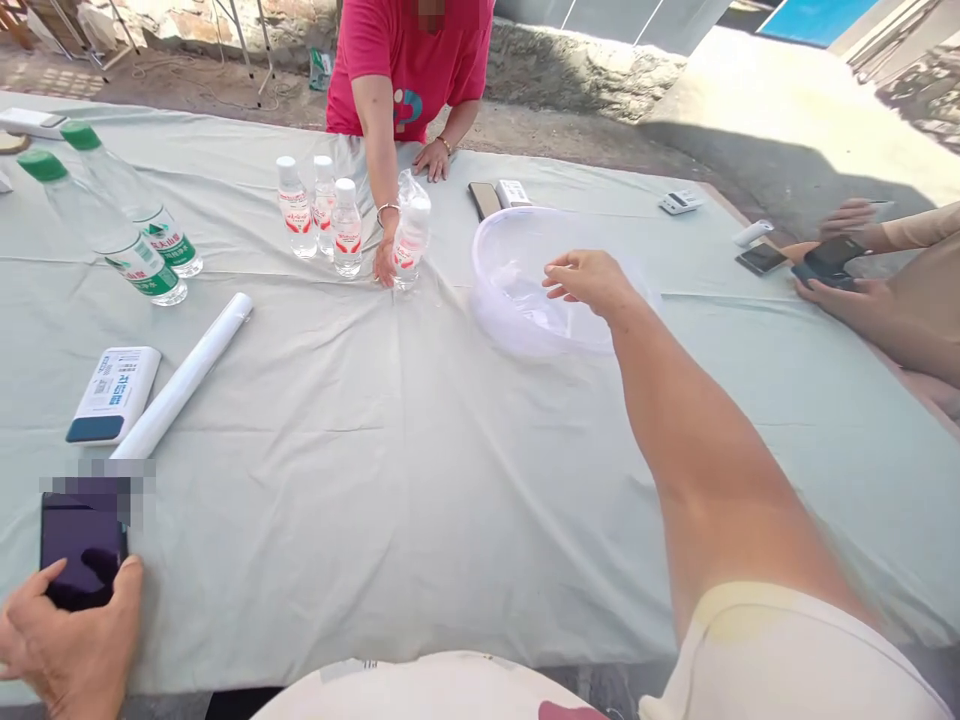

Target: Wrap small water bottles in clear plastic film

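Note:
My right hand [589,282] reaches out over a see-through, pale lilac plastic basin [499,325]. Its fingers are loosely bent and apart, with nothing visible between them. At the lower left, my left hand [82,630] grips a dark smartphone [82,545] by its lower sides, with the screen facing up. Beyond the phone lie a rolled white sheet [187,375] and a white power bank [116,392] with a dark end. Across the table, a person in a pink shirt [409,70] has one hand [385,255] at a small water bottle [409,240] beside the basin.
A pale cloth [450,500] covers the table. Several small bottles [347,230] with white caps stand together, and two large green-capped bottles [161,235] are at the left. A phone [484,200] lies behind the basin. At the right, another person's hands [847,285] hold a dark phone.

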Demonstrator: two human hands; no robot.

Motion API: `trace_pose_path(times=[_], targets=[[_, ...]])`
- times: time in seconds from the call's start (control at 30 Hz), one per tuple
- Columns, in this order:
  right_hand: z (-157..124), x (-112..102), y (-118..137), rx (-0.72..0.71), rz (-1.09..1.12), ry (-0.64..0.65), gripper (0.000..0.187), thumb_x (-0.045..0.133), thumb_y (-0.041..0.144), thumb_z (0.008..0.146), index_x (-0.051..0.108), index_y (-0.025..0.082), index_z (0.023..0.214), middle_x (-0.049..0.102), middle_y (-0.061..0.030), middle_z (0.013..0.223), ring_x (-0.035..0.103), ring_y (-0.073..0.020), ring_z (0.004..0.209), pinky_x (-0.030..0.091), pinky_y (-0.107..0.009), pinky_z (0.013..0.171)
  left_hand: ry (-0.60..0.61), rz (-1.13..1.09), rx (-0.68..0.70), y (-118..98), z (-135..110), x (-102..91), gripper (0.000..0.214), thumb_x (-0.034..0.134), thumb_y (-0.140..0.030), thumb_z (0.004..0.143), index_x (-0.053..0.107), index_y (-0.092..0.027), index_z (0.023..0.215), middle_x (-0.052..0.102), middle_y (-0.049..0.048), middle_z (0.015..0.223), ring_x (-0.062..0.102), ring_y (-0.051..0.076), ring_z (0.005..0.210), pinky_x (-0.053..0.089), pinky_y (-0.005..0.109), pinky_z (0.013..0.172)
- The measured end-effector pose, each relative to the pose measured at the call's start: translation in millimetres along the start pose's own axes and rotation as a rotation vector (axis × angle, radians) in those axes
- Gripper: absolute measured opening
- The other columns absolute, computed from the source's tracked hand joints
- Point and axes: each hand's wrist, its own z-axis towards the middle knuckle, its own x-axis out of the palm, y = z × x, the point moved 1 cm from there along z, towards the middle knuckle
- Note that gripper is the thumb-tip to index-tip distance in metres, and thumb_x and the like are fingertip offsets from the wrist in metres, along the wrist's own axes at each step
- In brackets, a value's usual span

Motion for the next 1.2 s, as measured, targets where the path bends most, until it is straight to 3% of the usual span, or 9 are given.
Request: trace_pose_path(times=[0.1, 0.27, 0.43, 0.53, 0.63, 0.73, 0.87, 1.07, 1.2], targets=[[3.7, 12.8, 3.0, -0.058, 0.007, -0.054, 0.006, 0.061, 0.016, 0.085, 0.066, 0.018, 0.083, 0.072, -0.007, 0.084, 0.07, -0.0211, 0.073, 0.055, -0.045, 0.085, -0.037, -0.056, -0.118, -30.2, 10.2, -10.9, 0.084, 0.062, -0.044, 0.069, 0.032, -0.056, 0.146, 0.034, -0.0023, 0.163, 0.031, 0.048, 0.148, 0.027, 0.073, 0.115], [13.2, 46.9, 39.9, -0.308, 0.061, -0.167, 0.016, 0.053, 0.015, 0.087, 0.068, 0.018, 0.094, 0.074, -0.0058, 0.09, 0.071, -0.0191, 0.074, 0.055, -0.04, 0.089, -0.168, 0.062, 0.233, -63.1, 55.9, 0.6, 0.064, 0.057, -0.049, 0.083, 0.041, -0.034, 0.143, 0.043, 0.0141, 0.156, 0.036, 0.041, 0.147, 0.033, 0.067, 0.111], [19.8, 126.0, 95.3, -0.458, 0.18, 0.122, 0.022, 0.059, 0.021, 0.083, 0.067, 0.018, 0.104, 0.073, -0.0066, 0.093, 0.071, -0.0227, 0.084, 0.056, -0.044, 0.089, -0.03, 0.191, 0.413, -97.7, 107.0, 32.2, 0.045, 0.041, -0.038, 0.094, 0.046, -0.02, 0.135, 0.058, 0.0163, 0.141, 0.05, 0.036, 0.135, 0.036, 0.055, 0.105], [27.6, 180.5, 129.1, -0.419, 0.243, 0.276, 0.054, 0.072, 0.022, 0.076, 0.058, 0.015, 0.128, 0.069, -0.0137, 0.123, 0.067, -0.0279, 0.108, 0.054, -0.045, 0.096, 0.032, 0.318, 0.435, -112.9, 117.9, 44.4, 0.049, 0.034, -0.036, 0.097, 0.048, -0.013, 0.137, 0.064, 0.0188, 0.13, 0.052, 0.038, 0.128, 0.041, 0.051, 0.097], [36.6, 223.4, 157.3, -0.352, 0.284, 0.298, 0.08, 0.078, 0.02, 0.073, 0.04, 0.014, 0.143, 0.059, -0.0143, 0.141, 0.06, -0.0267, 0.121, 0.049, -0.041, 0.103, 0.023, 0.399, 0.392, -119.8, 119.2, 48.4, 0.049, 0.036, -0.032, 0.095, 0.055, -0.007, 0.133, 0.067, 0.0232, 0.117, 0.054, 0.042, 0.12, 0.043, 0.052, 0.09], [39.8, 247.8, 173.6, -0.315, 0.266, 0.278, 0.064, 0.073, 0.025, 0.085, 0.037, 0.015, 0.136, 0.062, -0.0075, 0.137, 0.059, -0.0185, 0.116, 0.047, -0.036, 0.103, 0.047, 0.4, 0.386, -127.3, 113.5, 44.5, 0.05, 0.039, -0.031, 0.093, 0.058, -0.005, 0.131, 0.067, 0.0256, 0.114, 0.058, 0.042, 0.111, 0.044, 0.052, 0.086], [21.6, 248.2, 167.8, -0.303, 0.197, 0.257, 0.035, 0.069, 0.036, 0.091, 0.043, 0.021, 0.108, 0.066, -0.0056, 0.123, 0.059, -0.0174, 0.1, 0.05, -0.04, 0.094, 0.191, 0.289, 0.347, -141.3, 89.3, 30.8, 0.05, 0.045, -0.039, 0.093, 0.059, -0.011, 0.131, 0.068, 0.0193, 0.112, 0.062, 0.037, 0.106, 0.047, 0.044, 0.081], [-68.6, 215.0, 107.1, -0.394, 0.089, 0.282, 0.04, 0.073, 0.049, 0.082, 0.044, 0.026, 0.099, 0.065, -0.0045, 0.112, 0.062, -0.0263, 0.1, 0.053, -0.044, 0.083, 0.413, 0.148, 0.239, -145.1, 41.9, 22.5, 0.052, 0.046, -0.049, 0.095, 0.054, -0.018, 0.135, 0.065, 0.0155, 0.121, 0.065, 0.035, 0.106, 0.051, 0.042, 0.076], [-125.7, 190.6, 76.7, -0.433, 0.05, 0.365, 0.046, 0.068, 0.05, 0.085, 0.051, 0.022, 0.118, 0.063, -0.0094, 0.121, 0.063, -0.0298, 0.11, 0.054, -0.044, 0.085, 0.262, 0.172, 0.349, -153.2, 24.9, 28.1, 0.063, 0.05, -0.046, 0.093, 0.047, -0.01, 0.145, 0.057, 0.0242, 0.136, 0.059, 0.043, 0.118, 0.051, 0.052, 0.088]])
